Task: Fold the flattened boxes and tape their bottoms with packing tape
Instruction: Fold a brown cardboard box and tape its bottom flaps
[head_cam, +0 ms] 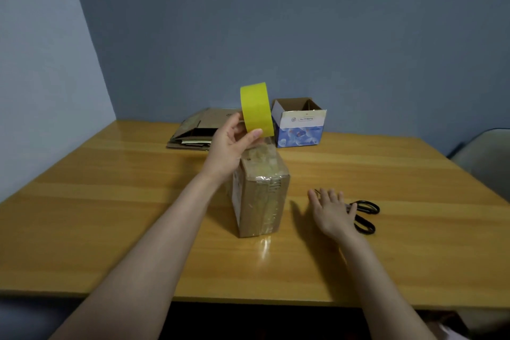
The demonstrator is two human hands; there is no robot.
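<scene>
Two bare forearms reach in from the bottom edge over the glossy yellow-brown wooden counter (110, 229). The right hand (332, 212) hovers palm down just above the counter, its fingers (323, 196) spread loosely and holding nothing, partly covering the black-handled scissors (364, 215) that lie just to its right. The left hand (231, 146) is raised above the brown cardboard box (259, 196), thumb and fingers pinching the lower rim of a wide yellow roll of packing tape (256, 110) held upright on edge. A clear strip of tape runs from the roll down to the top of the box. The box stands at the middle of the counter, its top and near face covered with shiny tape. Farther back, near the blue-grey wall, a stack of flattened brown cardboard boxes (190, 132) lies left, and an open blue-and-white printed carton (299, 124) stands right.
</scene>
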